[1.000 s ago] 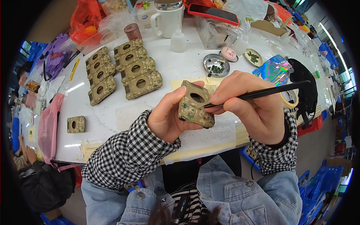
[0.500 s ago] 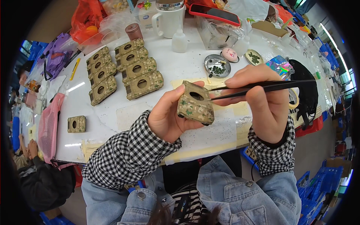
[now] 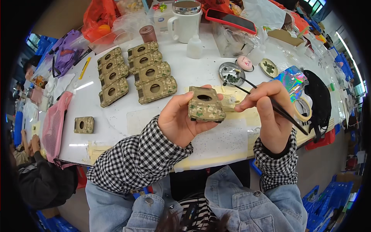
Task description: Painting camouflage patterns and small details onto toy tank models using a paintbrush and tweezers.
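Green-and-tan camouflage covers the model tank hull [image 3: 206, 110] that my left hand [image 3: 178, 121] grasps by its left side on the head feed, tilted above the near part of the white tabletop [image 3: 116, 116]. My right hand [image 3: 276, 112] pinches black tweezers [image 3: 292, 119], their prongs spread and pointing far and left at the round metal dish [image 3: 220, 71] of dark green bits [image 3: 232, 78]; I can't tell whether the tips touch any.

As for progress, I judge this hull to be mid-work: I make out nothing between the prongs, and the dish holds plenty of bits. Eight similar hulls lie far and left, four in the left row [image 3: 120, 87] and four in the right row [image 3: 168, 86]; a lone hull [image 3: 89, 125] sits nearer, well off to the left. Which of these are finished, I can't tell from here.
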Motion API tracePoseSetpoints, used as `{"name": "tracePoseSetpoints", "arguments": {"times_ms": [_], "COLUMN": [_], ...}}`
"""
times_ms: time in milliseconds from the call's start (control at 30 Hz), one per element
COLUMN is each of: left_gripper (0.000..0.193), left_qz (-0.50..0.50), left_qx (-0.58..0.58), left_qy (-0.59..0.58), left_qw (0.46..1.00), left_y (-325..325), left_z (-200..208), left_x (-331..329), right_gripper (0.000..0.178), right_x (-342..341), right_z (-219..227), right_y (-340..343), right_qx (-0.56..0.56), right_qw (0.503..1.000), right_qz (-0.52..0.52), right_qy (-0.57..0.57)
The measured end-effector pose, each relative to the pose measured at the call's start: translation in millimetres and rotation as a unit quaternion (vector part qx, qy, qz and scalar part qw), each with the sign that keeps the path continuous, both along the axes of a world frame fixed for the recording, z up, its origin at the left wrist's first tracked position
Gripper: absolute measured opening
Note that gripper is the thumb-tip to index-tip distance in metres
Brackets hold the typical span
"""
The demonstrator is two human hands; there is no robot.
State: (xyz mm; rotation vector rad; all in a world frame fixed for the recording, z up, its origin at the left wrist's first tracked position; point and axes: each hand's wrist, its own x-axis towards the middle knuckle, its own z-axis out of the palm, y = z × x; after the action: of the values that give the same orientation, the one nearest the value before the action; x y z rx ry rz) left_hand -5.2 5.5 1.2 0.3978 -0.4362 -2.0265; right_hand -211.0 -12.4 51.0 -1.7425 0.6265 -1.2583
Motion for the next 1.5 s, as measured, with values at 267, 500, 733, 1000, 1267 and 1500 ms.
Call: {"name": "tracePoseSetpoints", "arguments": {"times_ms": [267,500,733,1000,1267,1500], "left_gripper": [0.055,0.055,0.054,0.052,0.051,0.052], "left_qz": [-0.006,-0.008,-0.004,0.014,0.012,0.005], "left_qx": [0.006,0.011,0.015,0.009,0.004,0.017], "left_qy": [0.022,0.050,0.057,0.068,0.059,0.026], "left_qw": [1.000,0.999,0.998,0.998,0.998,1.000], "left_y": [0,-2,-2,-3,-2,-1], "left_z": [-3,-6,-7,-8,-7,-4], "left_x": [1,1,1,2,2,1], "right_gripper": [0.019,0.019,0.011,0.021,0.017,0.012], "right_x": [7,-6,-21,-14,-12,-9], "right_z": [3,-11,-20,-33,-30,-1], "right_y": [0,-7,-10,-18,-16,-2], "right_qx": [-0.010,-0.079,-0.145,-0.241,-0.240,-0.207], "right_qw": [1.000,0.988,0.937,0.903,0.902,0.951], "right_qz": [0.012,-0.118,-0.201,-0.201,-0.230,-0.196], "right_qy": [-0.018,0.068,0.246,0.295,0.275,0.118]}}
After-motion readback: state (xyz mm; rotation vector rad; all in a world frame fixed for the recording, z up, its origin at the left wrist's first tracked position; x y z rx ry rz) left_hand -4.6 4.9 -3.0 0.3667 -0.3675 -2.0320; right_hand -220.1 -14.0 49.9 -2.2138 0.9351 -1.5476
